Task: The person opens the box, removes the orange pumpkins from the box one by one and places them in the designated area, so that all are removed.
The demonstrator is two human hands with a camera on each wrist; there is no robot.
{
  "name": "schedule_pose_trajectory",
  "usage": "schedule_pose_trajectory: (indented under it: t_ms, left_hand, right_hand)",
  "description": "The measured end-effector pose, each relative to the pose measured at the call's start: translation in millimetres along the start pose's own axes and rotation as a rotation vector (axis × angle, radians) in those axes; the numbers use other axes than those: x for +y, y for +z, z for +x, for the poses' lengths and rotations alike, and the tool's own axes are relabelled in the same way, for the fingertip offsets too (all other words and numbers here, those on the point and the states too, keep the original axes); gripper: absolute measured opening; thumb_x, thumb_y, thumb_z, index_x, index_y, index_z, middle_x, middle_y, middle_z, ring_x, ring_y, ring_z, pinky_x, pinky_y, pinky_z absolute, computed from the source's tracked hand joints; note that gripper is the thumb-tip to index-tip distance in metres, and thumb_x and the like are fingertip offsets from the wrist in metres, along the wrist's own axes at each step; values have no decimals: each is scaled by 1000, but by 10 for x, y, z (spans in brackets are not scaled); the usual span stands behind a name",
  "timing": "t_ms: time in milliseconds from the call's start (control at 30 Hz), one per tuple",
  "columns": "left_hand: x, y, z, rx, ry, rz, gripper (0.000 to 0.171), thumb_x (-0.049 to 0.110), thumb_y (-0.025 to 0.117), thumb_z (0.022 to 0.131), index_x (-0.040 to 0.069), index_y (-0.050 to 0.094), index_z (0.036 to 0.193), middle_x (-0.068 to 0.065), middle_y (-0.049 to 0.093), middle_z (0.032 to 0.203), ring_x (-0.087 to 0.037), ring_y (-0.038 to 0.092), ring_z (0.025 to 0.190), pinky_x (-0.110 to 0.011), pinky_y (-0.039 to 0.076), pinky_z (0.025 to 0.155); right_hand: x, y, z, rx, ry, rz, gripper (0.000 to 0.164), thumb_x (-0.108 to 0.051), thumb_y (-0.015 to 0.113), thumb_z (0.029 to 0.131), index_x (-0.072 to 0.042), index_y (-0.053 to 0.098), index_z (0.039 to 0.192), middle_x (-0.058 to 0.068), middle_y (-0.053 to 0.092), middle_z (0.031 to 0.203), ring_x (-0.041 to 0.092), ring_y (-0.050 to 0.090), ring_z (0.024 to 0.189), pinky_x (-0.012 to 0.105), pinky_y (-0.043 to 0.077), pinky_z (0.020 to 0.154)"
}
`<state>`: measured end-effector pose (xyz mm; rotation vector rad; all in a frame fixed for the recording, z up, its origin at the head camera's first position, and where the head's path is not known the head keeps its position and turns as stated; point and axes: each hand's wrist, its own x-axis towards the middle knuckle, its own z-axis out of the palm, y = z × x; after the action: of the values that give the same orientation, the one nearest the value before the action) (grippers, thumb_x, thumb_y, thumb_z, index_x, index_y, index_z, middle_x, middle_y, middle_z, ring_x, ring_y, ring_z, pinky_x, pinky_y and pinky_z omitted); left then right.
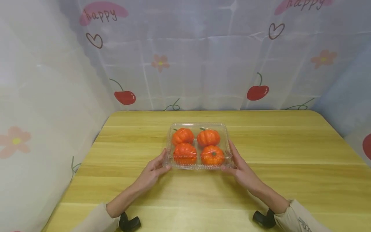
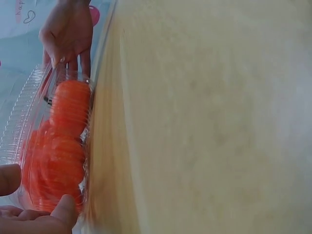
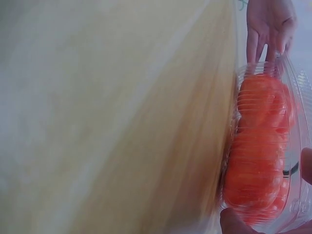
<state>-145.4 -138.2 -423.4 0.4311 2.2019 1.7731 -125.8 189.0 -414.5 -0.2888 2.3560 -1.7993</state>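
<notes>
A clear plastic clamshell box (image 1: 200, 167) with a ribbed rim is between my two hands over the middle of the table. Several orange toy-like pumpkins (image 1: 208, 138) sit inside in two rows, some showing a green stem. My left hand (image 1: 153, 170) grips the box's left end, thumb at the near corner and the other fingers along the side and partly hidden. At the opposite end my right hand (image 1: 244, 174) holds it the same way. The lid looks closed over the pumpkins. Whether the box's underside touches the table I cannot tell.
A light wooden table (image 1: 116, 190) extends around the box on all sides. Behind it hangs a pale curtain (image 1: 200, 74) printed with cherries, flowers and hearts, and similar cloth (image 1: 40, 96) covers the left side. Black wrist devices (image 1: 129, 223) sit at both cuffs.
</notes>
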Motion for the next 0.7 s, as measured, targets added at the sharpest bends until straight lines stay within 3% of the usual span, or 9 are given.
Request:
schedule_pose_trajectory:
  t_ms: [233, 433, 700]
  left_hand:
    - [1, 17, -17, 29, -10, -45, 65, 10, 51, 102, -5, 15, 154, -15, 9, 162, -30, 10, 147, -44, 10, 118]
    - [-10, 62, -18, 74, -8, -57, 63, 5, 52, 100, -5, 18, 153, -14, 15, 161, -30, 18, 146, -43, 16, 117]
    - [-8, 85, -40, 105, 6, -71, 65, 3, 55, 99, -1, 21, 155, -18, 27, 158, -37, 30, 142, -47, 28, 114]
  right_hand:
    - [-7, 0, 3, 0, 12, 12, 94, -10, 63, 95, -24, -4, 160, 25, 5, 161, 50, 19, 141, 64, 20, 110]
    - [0, -19, 6, 9, 25, 8, 94, -11, 63, 95, -27, -3, 160, 30, 15, 158, 51, 24, 140, 67, 19, 110]
    - [42, -16, 12, 26, -6, 40, 100, -10, 66, 93, -21, -9, 159, 15, 1, 164, 44, 18, 144, 66, 17, 111]
